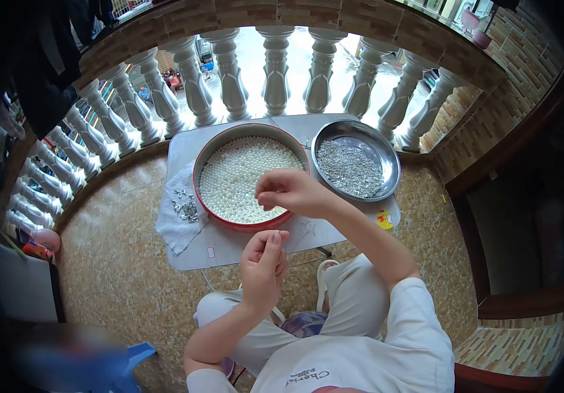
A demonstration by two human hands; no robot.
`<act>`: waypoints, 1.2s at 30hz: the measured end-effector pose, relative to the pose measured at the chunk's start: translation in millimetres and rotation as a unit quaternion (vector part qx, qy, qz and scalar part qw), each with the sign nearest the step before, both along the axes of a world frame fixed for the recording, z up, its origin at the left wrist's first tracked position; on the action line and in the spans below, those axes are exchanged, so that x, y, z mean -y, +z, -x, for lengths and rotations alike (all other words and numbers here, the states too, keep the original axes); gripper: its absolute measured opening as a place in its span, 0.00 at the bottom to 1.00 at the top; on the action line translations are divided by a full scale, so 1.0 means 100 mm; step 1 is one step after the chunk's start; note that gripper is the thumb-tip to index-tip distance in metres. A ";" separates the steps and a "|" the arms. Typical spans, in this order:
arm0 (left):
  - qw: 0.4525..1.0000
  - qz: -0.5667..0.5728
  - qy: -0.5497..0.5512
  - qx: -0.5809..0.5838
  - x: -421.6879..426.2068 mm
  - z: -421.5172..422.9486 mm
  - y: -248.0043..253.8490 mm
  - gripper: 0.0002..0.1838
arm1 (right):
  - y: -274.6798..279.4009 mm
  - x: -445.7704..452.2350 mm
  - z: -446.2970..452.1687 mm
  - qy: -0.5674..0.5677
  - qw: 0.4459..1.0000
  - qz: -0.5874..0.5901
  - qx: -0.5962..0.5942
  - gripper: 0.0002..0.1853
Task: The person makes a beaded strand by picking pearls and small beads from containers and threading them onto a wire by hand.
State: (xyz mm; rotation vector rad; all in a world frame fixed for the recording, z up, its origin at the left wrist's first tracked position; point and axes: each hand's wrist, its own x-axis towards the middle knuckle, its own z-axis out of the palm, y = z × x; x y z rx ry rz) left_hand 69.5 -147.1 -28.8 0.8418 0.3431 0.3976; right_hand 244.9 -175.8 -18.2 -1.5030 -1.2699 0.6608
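Observation:
A round red-rimmed tin (204, 208) full of white pearl-like beads (246, 170) stands on the small table. Over its near right side hovers my right hand (290, 192), fingers curled and thumb tip against them; anything pinched there is too small to make out. My left hand (265, 262) is closed in front of the tin, near the table's front edge, thumb pressed on the index finger. What it holds, if anything, is hidden. To the right, a steel bowl (392, 157) contains many small silvery pieces (350, 169). Left of the tin, several small metal pieces (187, 208) lie on a white cloth (175, 230).
The light table (242, 257) has a yellow label (384, 219) at its right edge and a small red-edged sticker (212, 252) near the front. A white baluster railing (275, 75) curves behind it. A blue plastic stool (134, 357) stands at lower left.

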 end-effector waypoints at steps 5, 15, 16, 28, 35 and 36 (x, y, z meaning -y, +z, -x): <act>0.998 -0.046 0.036 -0.002 0.09 0.01 0.00 0.05 | -0.05 0.61 0.29 0.071 0.919 -0.100 -0.375 0.04; 0.994 -0.111 0.018 -0.008 0.11 0.01 -0.07 0.03 | -0.12 0.77 0.50 0.012 0.893 -0.145 -0.425 0.07; 0.993 -0.113 0.023 -0.006 0.11 0.01 -0.07 0.03 | -0.11 0.77 0.50 0.012 0.894 -0.146 -0.423 0.07; 0.997 -0.079 0.011 0.002 0.11 0.02 -0.03 0.03 | -0.11 0.82 0.50 -0.001 0.943 -0.186 -0.278 0.08; 0.994 -0.085 -0.063 0.018 0.11 0.01 -0.05 0.08 | -0.10 0.84 0.44 0.002 0.972 -0.195 -0.132 0.05; 0.993 -0.053 -0.103 0.030 0.10 0.00 -0.06 0.09 | -0.10 0.84 0.43 0.007 0.970 -0.194 -0.147 0.04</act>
